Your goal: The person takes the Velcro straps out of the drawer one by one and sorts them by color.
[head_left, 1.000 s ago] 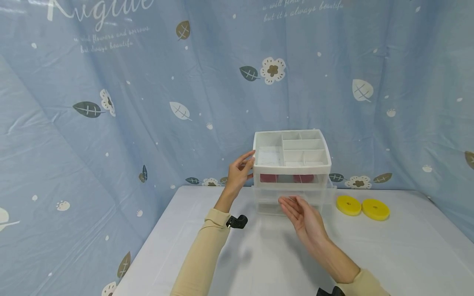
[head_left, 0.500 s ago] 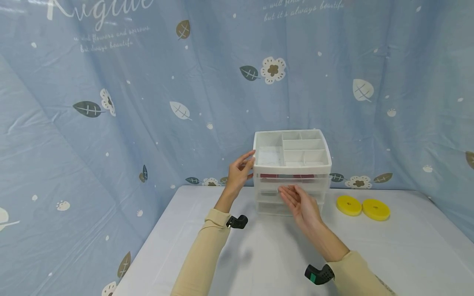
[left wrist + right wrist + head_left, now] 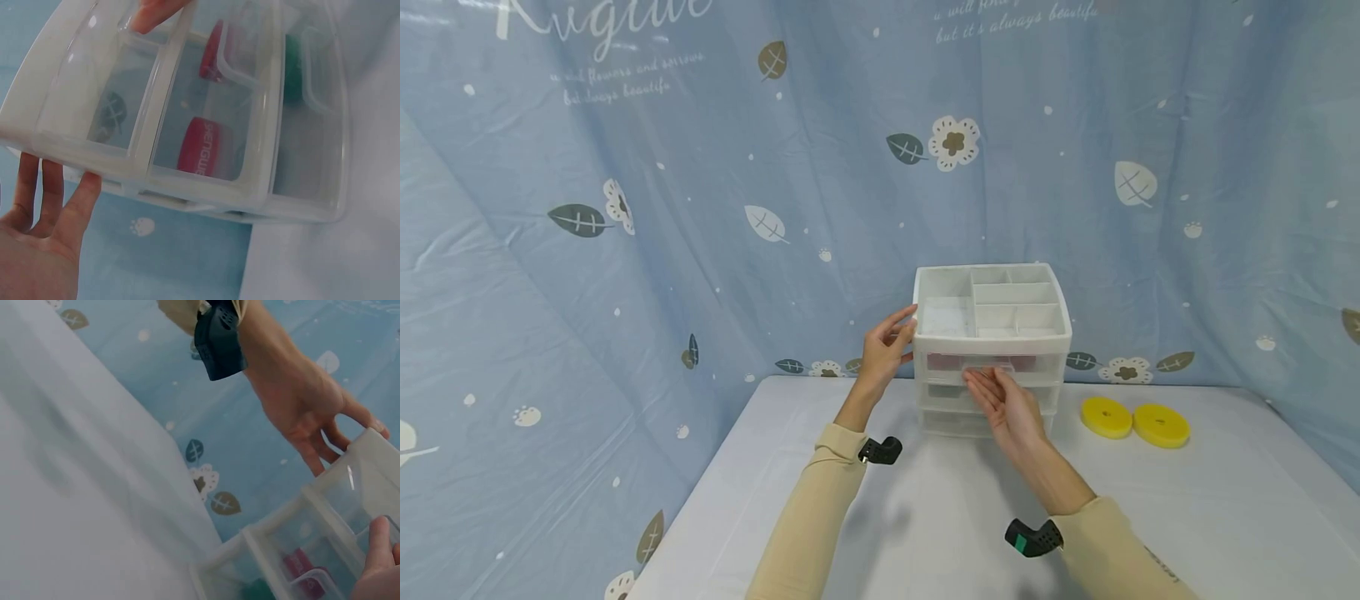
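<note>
A white plastic drawer organizer (image 3: 992,344) with clear drawers stands at the back of the table. My left hand (image 3: 882,354) rests its spread fingers against the organizer's left side, near the top edge. At the front, my right hand (image 3: 1011,408) touches the handle of the top drawer (image 3: 75,100) with nearly straight fingers, palm turned up. That drawer sits in line with the ones below. Through the middle drawer in the left wrist view show two red round items (image 3: 201,147), one with white lettering. A green item (image 3: 292,69) shows in the bottom drawer.
Two yellow discs (image 3: 1107,417) with small centre holes lie side by side on the white table (image 3: 1240,492), right of the organizer. The organizer's top tray (image 3: 946,315) is divided into several compartments. A blue patterned curtain (image 3: 850,167) hangs behind.
My right hand has moved forward and up, and the top drawer has slid from pulled out to flush with the organizer's front. My left hand has stayed in place.
</note>
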`<act>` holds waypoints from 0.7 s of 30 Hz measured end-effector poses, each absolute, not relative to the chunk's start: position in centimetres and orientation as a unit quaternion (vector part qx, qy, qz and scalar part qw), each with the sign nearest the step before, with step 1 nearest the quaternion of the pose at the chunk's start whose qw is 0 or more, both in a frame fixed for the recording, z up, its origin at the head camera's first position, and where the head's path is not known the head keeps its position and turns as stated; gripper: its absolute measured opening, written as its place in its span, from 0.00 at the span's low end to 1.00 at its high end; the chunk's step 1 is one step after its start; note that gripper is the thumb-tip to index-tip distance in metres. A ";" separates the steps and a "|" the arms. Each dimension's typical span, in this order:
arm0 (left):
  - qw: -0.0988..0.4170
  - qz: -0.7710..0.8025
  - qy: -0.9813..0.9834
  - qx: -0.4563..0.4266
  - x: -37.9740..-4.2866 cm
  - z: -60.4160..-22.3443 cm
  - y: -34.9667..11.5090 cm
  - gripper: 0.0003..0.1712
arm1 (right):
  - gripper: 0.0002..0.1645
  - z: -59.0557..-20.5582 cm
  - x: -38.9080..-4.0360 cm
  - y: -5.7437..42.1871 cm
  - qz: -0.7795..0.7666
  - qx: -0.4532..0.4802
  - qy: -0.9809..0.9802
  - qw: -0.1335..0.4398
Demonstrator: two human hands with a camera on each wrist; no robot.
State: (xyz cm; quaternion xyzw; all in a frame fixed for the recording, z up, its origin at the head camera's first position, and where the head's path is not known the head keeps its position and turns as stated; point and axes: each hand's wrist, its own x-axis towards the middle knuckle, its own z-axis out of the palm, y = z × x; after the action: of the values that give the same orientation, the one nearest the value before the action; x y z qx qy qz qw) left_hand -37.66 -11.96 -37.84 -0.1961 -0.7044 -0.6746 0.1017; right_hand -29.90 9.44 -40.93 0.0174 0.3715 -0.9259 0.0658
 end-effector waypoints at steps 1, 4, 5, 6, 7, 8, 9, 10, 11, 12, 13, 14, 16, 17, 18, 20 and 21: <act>0.102 -0.674 -0.705 -0.195 -37.7 -37.9 -12.0 0.23 | 0.19 -41.0 -30.0 9.4 -0.928 0.019 0.366 0.063; 0.103 -0.672 -0.706 -0.195 -37.6 -37.9 -12.0 0.23 | 0.18 -41.1 -30.1 9.3 -0.932 0.025 0.356 0.056; 0.103 -0.671 -0.707 -0.196 -37.6 -37.9 -12.0 0.23 | 0.18 -41.1 -30.1 9.3 -0.933 0.027 0.354 0.055; 0.103 -0.671 -0.708 -0.197 -37.6 -37.8 -12.0 0.23 | 0.19 -41.1 -30.2 9.3 -0.934 0.028 0.352 0.055; 0.103 -0.671 -0.707 -0.198 -37.6 -37.8 -12.0 0.24 | 0.19 -41.2 -30.2 9.3 -0.934 0.030 0.351 0.055; 0.103 -0.671 -0.706 -0.200 -37.6 -37.8 -12.0 0.24 | 0.20 -41.2 -30.3 9.3 -0.934 0.030 0.353 0.055; 0.104 -0.671 -0.706 -0.201 -37.6 -37.8 -12.1 0.25 | 0.21 -41.2 -30.3 9.2 -0.933 0.031 0.355 0.053; 0.104 -0.671 -0.706 -0.202 -37.6 -37.7 -12.1 0.25 | 0.22 -41.3 -30.3 9.2 -0.933 0.032 0.355 0.053; 0.104 -0.671 -0.706 -0.203 -37.6 -37.7 -12.1 0.24 | 0.22 -41.3 -30.4 9.2 -0.932 0.034 0.356 0.053; 0.104 -0.671 -0.705 -0.203 -37.6 -37.7 -12.1 0.24 | 0.23 -41.3 -30.4 9.2 -0.933 0.035 0.355 0.054; 0.104 -0.671 -0.705 -0.203 -37.6 -37.7 -12.0 0.24 | 0.23 -41.4 -30.4 9.2 -0.933 0.036 0.356 0.052; 0.105 -0.671 -0.705 -0.203 -37.6 -37.7 -12.0 0.23 | 0.22 -41.5 -30.4 9.2 -0.933 0.036 0.355 0.053; 0.104 -0.672 -0.705 -0.202 -37.6 -37.7 -12.0 0.22 | 0.21 -41.6 -30.4 9.2 -0.932 0.037 0.356 0.051; 0.103 -0.672 -0.705 -0.201 -37.6 -37.7 -12.0 0.22 | 0.20 -41.7 -30.4 9.2 -0.933 0.037 0.355 0.051; 0.103 -0.673 -0.705 -0.201 -37.6 -37.7 -12.0 0.22 | 0.20 -41.8 -30.4 9.2 -0.933 0.035 0.354 0.051; 0.102 -0.672 -0.705 -0.200 -37.7 -37.8 -12.0 0.22 | 0.19 -42.0 -30.4 9.2 -0.933 0.031 0.355 0.050; 0.101 -0.672 -0.706 -0.200 -37.6 -37.8 -12.0 0.23 | 0.19 -42.2 -30.4 9.2 -0.933 0.030 0.356 0.049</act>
State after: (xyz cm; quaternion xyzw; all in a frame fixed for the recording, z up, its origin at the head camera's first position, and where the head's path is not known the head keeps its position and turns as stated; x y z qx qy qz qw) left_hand -37.65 -12.03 -37.82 -0.2000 -0.7061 -0.6717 0.1014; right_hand -30.43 9.25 -42.19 0.0303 0.3562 -0.9326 0.0487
